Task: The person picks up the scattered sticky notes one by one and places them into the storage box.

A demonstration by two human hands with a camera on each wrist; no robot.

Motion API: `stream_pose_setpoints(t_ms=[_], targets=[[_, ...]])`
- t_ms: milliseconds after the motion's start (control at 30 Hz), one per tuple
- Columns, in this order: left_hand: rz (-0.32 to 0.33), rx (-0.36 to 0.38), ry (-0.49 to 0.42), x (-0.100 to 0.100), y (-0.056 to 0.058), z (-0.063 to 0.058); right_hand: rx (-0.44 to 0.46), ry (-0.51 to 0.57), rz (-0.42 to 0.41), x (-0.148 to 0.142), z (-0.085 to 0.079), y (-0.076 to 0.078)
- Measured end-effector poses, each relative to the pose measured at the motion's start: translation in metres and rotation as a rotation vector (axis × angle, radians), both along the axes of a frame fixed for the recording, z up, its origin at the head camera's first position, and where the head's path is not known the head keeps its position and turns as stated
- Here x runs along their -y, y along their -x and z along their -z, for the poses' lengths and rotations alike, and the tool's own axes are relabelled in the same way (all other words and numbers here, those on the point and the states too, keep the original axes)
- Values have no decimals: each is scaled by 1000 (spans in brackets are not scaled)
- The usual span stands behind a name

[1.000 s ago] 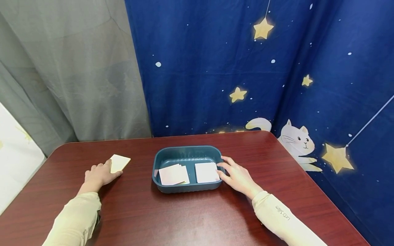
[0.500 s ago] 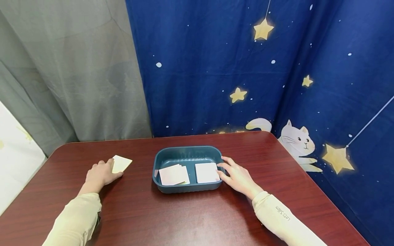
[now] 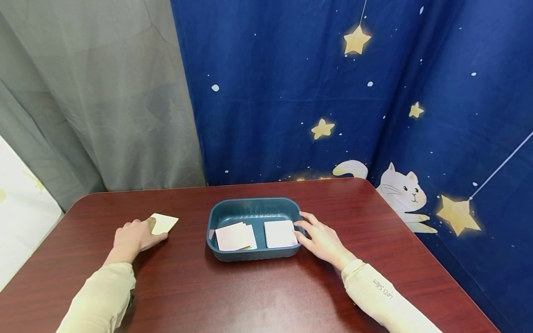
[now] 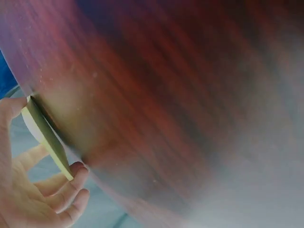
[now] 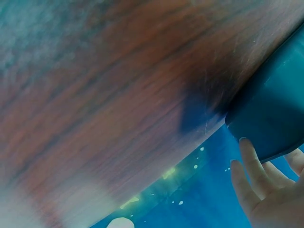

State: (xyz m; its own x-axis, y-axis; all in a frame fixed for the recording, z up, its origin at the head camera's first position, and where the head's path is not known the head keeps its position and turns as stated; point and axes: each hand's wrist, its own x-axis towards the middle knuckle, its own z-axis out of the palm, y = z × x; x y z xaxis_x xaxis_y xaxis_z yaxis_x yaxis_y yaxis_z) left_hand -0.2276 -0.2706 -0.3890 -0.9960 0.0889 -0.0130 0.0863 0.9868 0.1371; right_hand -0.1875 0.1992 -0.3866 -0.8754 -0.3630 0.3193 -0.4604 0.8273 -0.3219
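Observation:
My left hand (image 3: 133, 237), toward the left of the table, pinches a pale yellow sticky note pad (image 3: 164, 224) between thumb and fingers. The left wrist view shows the pad (image 4: 47, 135) edge-on and tilted, close to the tabletop. To the right, a dark teal plastic bin (image 3: 255, 255) is gripped at its right rim by my right hand (image 3: 322, 238). Fingers reach over that rim, while others lie along the outer wall, as the right wrist view shows. Inside the bin, a white pad (image 3: 280, 234) lies at the right and a loose stack of pale notes (image 3: 233, 237) at the left.
Everything rests on a dark red wooden table (image 3: 216, 296) with rounded far corners. Behind it hang a grey curtain (image 3: 125, 101) and a blue curtain (image 3: 266, 92) with stars and a white cat. Bare tabletop lies between my left hand and the bin.
The left hand, still holding the sticky note pad, has shifted only slightly, and the pad's tilt differs a little. The right hand and the bin stay where they were.

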Motion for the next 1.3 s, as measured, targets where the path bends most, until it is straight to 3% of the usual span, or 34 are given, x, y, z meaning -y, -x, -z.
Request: stream_pose_setpoints(t_ms=[467, 900, 1167, 1300], targets=[[47, -142, -62, -2, -2, -1, -45, -11, 0, 1, 2, 0], [16, -76, -171, -6, -4, 0, -45, -13, -1, 1, 2, 0], [-2, -94, -220, -4, -2, 0, -55, -22, -6, 1, 2, -1], [-21, -66, -232, -4, -2, -2, -52, -20, -8, 1, 1, -2]])
